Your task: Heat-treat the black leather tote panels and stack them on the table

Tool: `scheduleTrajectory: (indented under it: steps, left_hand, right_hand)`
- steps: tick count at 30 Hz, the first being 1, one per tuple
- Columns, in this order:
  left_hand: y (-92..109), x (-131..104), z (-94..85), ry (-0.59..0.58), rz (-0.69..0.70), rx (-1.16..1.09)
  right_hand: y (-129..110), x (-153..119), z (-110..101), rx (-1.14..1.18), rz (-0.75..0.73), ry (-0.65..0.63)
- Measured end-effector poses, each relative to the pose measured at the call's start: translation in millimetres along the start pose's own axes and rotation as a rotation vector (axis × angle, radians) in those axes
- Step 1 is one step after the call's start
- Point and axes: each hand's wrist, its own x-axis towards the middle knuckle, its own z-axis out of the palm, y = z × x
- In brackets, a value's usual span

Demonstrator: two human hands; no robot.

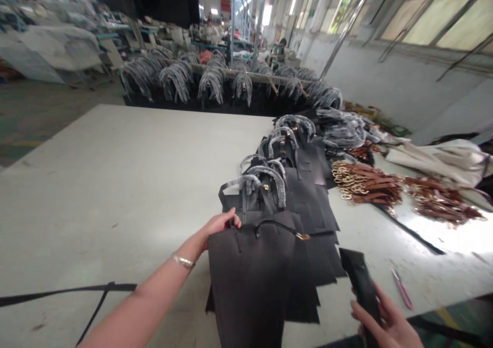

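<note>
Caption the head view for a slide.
Left hand touching a black panel, right hand holding a black strip, brown straps piled beyond.

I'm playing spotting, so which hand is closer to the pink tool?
Right. The right hand is beside the pink tool, not touching; the left hand is farther, at a corner of the dark panel.

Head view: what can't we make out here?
All head view:
- Left hand: partly hidden behind the black panel; exact grip unclear.
- Black panel: lower end cut off by the bottom edge.
- Right hand: wrist cut off by the bottom edge.
- Background person: too small and blurred to tell their activity.
</note>
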Motion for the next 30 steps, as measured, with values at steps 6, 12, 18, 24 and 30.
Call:
scheduleTrajectory:
  steps: [6,12,18,24,30]
  left_hand:
    - [-27.6,20.7,-75.9,0.319,-0.143,0.393]
    - [-25.6,-2.0,-87.4,0.755,-0.024,0.653]
    - [-77.5,-23.9,-23.2,0.571,0.388,0.693]
    - [-101.3,16.1,19.8,0.566,0.034,-0.254]
    - [-102.7,27.1,27.3,0.485,-0.002,-0.450]
  right_hand:
    - [0.6,0.5,43.7,-0.053,-0.074,-0.185]
    - [-13.3,-8.7,94.7,-0.135,-0.228,-0.405]
    - [-39.5,-17.8,132.8,-0.175,-0.309,-0.483]
    - [-62.1,-15.9,157.6,-0.171,-0.223,-0.580]
    - [-81.7,-14.6,175.7,-0.121,-0.099,-0.742]
